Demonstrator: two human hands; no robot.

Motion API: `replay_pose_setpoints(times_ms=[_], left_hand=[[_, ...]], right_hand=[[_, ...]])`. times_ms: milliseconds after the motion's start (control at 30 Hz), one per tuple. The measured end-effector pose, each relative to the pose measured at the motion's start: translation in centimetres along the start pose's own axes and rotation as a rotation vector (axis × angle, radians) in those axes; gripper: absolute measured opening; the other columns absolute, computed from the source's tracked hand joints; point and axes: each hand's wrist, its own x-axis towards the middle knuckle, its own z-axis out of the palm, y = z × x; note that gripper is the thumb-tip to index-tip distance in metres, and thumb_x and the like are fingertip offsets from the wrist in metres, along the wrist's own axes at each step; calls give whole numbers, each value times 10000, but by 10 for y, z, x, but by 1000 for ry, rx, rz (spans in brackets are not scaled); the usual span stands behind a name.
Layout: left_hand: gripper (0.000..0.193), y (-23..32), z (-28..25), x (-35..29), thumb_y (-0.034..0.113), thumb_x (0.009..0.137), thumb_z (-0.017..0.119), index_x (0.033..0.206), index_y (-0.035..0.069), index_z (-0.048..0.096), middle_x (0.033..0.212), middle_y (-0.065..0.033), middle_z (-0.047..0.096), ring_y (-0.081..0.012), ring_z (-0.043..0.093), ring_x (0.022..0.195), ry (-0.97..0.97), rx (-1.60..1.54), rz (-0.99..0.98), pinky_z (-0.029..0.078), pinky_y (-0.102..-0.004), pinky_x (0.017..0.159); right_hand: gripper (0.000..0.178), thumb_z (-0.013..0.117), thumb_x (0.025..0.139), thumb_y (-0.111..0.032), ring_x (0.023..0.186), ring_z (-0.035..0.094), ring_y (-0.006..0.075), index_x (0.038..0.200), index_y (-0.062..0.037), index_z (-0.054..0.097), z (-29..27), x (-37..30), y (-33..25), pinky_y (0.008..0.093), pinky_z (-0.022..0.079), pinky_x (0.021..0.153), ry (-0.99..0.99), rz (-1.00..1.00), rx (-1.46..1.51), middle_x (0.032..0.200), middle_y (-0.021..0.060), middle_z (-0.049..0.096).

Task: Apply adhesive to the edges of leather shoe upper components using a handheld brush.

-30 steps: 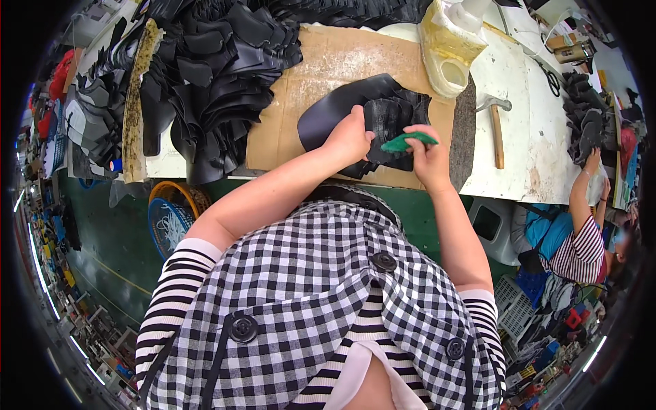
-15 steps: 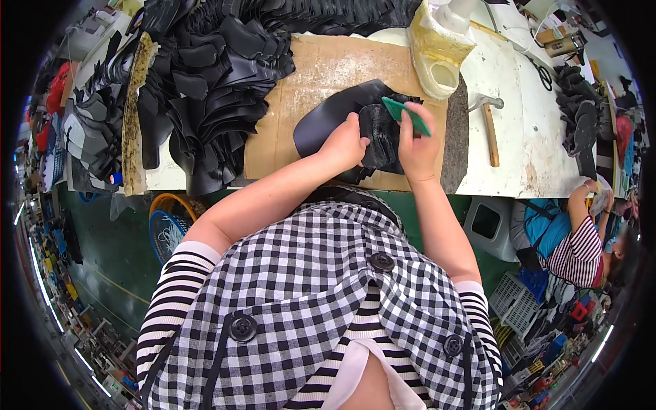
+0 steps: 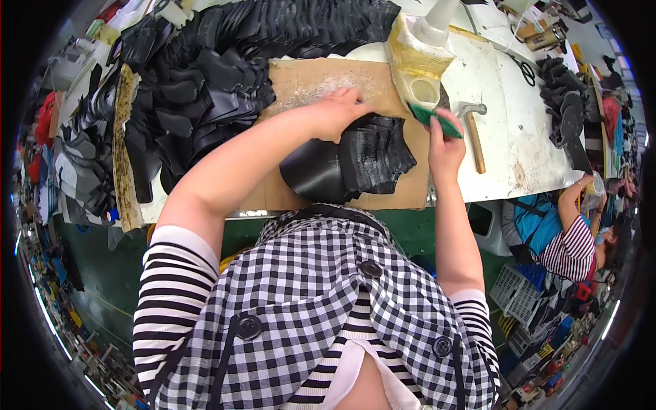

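A stack of black leather-like pieces (image 3: 311,171) lies on the brown cardboard (image 3: 403,198). Its right part is a fan of overlapping layered edges (image 3: 372,154) with a wet shine and whitish streaks. My left hand (image 3: 336,115) rests at the far edge of this stack, fingers spread over the cardboard and thumb against the black material. Off to the right, my right hand (image 3: 445,145) grips a flat green spreader (image 3: 436,121) between thumb and fingers. The spreader's tip is by the mouth of a yellow-crusted white glue container (image 3: 418,65).
A hammer (image 3: 475,140) with a wooden handle lies right of the cardboard, scissors (image 3: 525,70) beyond it. Heaps of black cut pieces (image 3: 205,89) cover the table's left and back. A co-worker in a striped sleeve (image 3: 574,249) sits at the right.
My left hand has moved from the near side of the stack to its far edge. The layered pieces have turned. My right hand with the spreader has gone right, toward the glue container.
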Motion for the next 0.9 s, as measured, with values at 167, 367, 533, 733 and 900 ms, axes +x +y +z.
replay_pose_setpoints(times_ms=[167,367,533,733,900], left_hand=[[854,-12,-13,31,1,498,820,1258,120,450,1275,-139,411,-359,408,1182,-192,55,109,357,-418,1015],[887,-22,-7,42,63,477,855,1263,91,445,1262,-131,449,-364,437,1171,-203,-47,139,404,-396,959],[798,-19,-9,53,63,482,857,1194,72,497,1201,-158,454,-386,448,1160,-554,-206,-59,411,-409,950],[737,-6,-1,56,144,493,864,1159,78,557,1216,-176,424,-372,463,1133,-208,-70,67,406,-407,928],[595,6,-5,46,155,490,857,1027,85,608,1093,-121,528,-340,501,1083,-260,135,74,416,-406,882]], right_hand=[[257,569,912,-65,853,619,223,1147,-9,480,-6,29,-69,344,592,692,344,0,468,1021,137,563],[285,539,926,-60,891,610,212,1185,9,441,-50,-15,-18,355,600,680,421,245,428,1071,142,533],[324,558,925,-98,816,637,221,1209,4,440,-42,-53,12,317,595,660,454,479,562,1026,150,575],[347,558,929,-121,825,642,222,1229,-8,427,-42,-69,27,327,589,697,465,530,695,1024,132,582],[365,579,914,-115,845,651,226,1236,-24,433,-43,-76,37,334,585,725,447,541,791,1023,134,605]])
